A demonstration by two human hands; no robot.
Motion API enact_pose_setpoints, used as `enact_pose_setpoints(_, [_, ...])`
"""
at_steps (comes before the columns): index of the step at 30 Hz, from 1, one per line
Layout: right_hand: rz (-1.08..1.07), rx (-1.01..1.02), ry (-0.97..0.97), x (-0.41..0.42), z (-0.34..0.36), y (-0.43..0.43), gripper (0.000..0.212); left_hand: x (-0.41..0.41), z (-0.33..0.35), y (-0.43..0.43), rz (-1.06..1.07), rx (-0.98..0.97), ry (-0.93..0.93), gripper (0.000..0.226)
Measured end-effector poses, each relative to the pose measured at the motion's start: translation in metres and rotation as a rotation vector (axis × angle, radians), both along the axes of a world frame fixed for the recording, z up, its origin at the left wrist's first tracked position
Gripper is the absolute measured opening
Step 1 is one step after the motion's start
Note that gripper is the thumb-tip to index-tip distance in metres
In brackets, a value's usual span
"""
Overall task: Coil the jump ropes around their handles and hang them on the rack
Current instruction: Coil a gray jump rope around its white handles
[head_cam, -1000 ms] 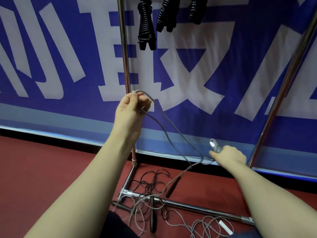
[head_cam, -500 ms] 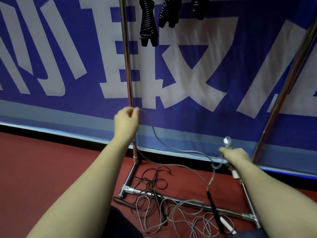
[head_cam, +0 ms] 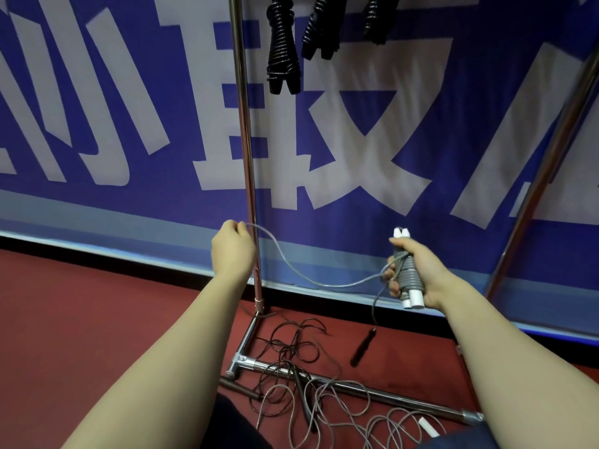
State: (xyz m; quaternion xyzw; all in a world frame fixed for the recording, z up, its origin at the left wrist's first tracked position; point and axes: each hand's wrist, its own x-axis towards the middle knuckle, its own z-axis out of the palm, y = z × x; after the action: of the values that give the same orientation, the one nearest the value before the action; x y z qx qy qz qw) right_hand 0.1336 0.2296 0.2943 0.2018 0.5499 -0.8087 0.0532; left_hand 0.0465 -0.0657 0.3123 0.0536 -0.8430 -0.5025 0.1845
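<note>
- Pinches the grey cord point(head_cam: 291, 270) in the clenched left hand point(head_cam: 231, 251), centre frame, just beside the rack point(head_cam: 246, 124) upright.
- Grips the paired white handles point(head_cam: 409, 280), partly wrapped in grey coils, in the right hand point(head_cam: 418, 273), centre right.
- Holds the left hand lower than a second ago.
- Carries three coiled black ropes point(head_cam: 282, 53) on the rack, top centre; leaves loose ropes point(head_cam: 324, 393) tangled on the floor point(head_cam: 97, 319), bottom centre.

The hung rope bundles point(head_cam: 281, 59) and the rack point(head_cam: 247, 157) were cut off by the top edge. The left hand point(head_cam: 232, 251) hid the end of the gray rope point(head_cam: 335, 286).
</note>
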Motion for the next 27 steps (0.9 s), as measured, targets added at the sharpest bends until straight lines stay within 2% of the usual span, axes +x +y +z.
enact_pose_setpoints(3, [0.033,-0.006,0.095,0.003,0.024,-0.014,0.034,-0.003,-0.009,0.006,-0.144,-0.421,-0.317,0.034])
enact_pose_setpoints(4, [0.059,0.008,0.104,0.004,0.030,-0.018,0.033,0.000,-0.009,0.013,-0.209,-0.497,-0.393,0.044])
enact_pose_setpoints(5, [0.084,0.028,0.106,0.005,0.034,-0.023,0.033,0.007,-0.007,0.021,-0.289,-0.488,-0.406,0.054])
enact_pose_setpoints(6, [0.104,0.056,0.101,0.005,0.037,-0.029,0.034,0.014,-0.003,0.031,-0.396,-0.399,-0.362,0.060])
enact_pose_setpoints(8, [0.114,0.139,0.075,0.003,0.041,-0.040,0.036,0.037,0.010,0.052,-0.655,-0.081,-0.285,0.060])
enact_pose_setpoints(10, [0.075,0.217,0.045,0.002,0.044,-0.052,0.038,0.060,0.024,0.070,-0.900,0.132,-0.355,0.058])
enact_pose_setpoints(12, [-0.020,0.216,0.039,0.001,0.045,-0.059,0.034,0.075,0.029,0.079,-1.070,0.205,-0.471,0.052])
enact_pose_setpoints(15, [-0.122,0.184,0.017,0.000,0.046,-0.059,0.029,0.078,0.029,0.080,-1.030,0.074,-0.434,0.049])
enact_pose_setpoints(18, [-0.125,0.251,-0.026,0.000,0.044,-0.061,0.031,0.072,0.033,0.078,-0.928,-0.310,-0.298,0.052])
enact_pose_setpoints(20, [-0.126,0.298,-0.041,-0.002,0.038,-0.063,0.035,0.073,0.037,0.076,-0.925,-0.540,-0.294,0.048])
enact_pose_setpoints(22, [-0.131,0.331,-0.058,-0.004,0.031,-0.064,0.042,0.075,0.043,0.074,-0.941,-0.684,-0.333,0.040])
enact_pose_setpoints(24, [-0.128,0.337,-0.077,-0.007,0.025,-0.064,0.044,0.077,0.049,0.071,-0.966,-0.696,-0.376,0.033])
enact_pose_setpoints(27, [-0.140,0.341,-0.111,-0.014,0.016,-0.065,0.042,0.075,0.047,0.070,-0.956,-0.457,-0.367,0.024])
